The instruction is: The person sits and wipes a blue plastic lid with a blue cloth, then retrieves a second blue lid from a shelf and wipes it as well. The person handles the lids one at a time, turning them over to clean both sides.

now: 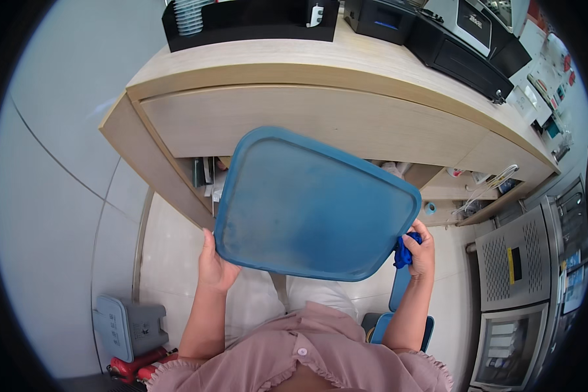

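A blue plastic tray with a raised rim is held up, tilted, between my two hands over my lap. Its wide flat face is turned to me and looks cloudy and smudged. My left hand grips the lower left corner, thumb up along the rim. At the right rim, my right hand holds the tray's edge together with a crumpled dark blue cloth. The fingers behind the tray are hidden.
A wooden counter with open shelves stands in front, bearing a black organizer and a black cash drawer. A grey bin and red fire extinguishers are lower left; an open blue bin lower right; a steel cabinet at right.
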### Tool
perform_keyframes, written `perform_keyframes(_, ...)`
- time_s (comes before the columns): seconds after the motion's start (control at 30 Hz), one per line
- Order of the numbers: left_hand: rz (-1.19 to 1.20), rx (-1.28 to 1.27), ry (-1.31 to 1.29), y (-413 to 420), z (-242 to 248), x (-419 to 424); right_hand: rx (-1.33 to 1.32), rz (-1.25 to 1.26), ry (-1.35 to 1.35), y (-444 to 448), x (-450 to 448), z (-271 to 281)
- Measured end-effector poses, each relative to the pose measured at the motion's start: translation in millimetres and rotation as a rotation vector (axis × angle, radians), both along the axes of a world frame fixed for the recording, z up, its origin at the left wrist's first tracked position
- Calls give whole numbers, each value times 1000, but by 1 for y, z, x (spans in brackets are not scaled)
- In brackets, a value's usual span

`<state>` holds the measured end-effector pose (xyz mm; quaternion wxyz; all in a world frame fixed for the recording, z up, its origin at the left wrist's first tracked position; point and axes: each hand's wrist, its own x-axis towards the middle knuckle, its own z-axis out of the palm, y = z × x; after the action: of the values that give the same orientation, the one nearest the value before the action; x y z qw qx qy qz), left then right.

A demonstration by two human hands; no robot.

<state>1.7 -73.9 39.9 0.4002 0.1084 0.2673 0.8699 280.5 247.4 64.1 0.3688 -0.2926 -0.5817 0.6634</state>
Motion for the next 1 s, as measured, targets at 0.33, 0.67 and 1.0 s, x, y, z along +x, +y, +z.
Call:
perform_keyframes(0.33, -45, -260, -233, 41, -37, 12, -54, 104, -69, 32, 53, -33)
perform_keyframes(0.67, -107, -348, -96, 65, -55, -22, -294, 53, -12, 44, 68, -89)
perform_keyframes(1.0, 760, -1167, 723, 85, -119, -173, -324, -8, -11, 47, 73, -97)
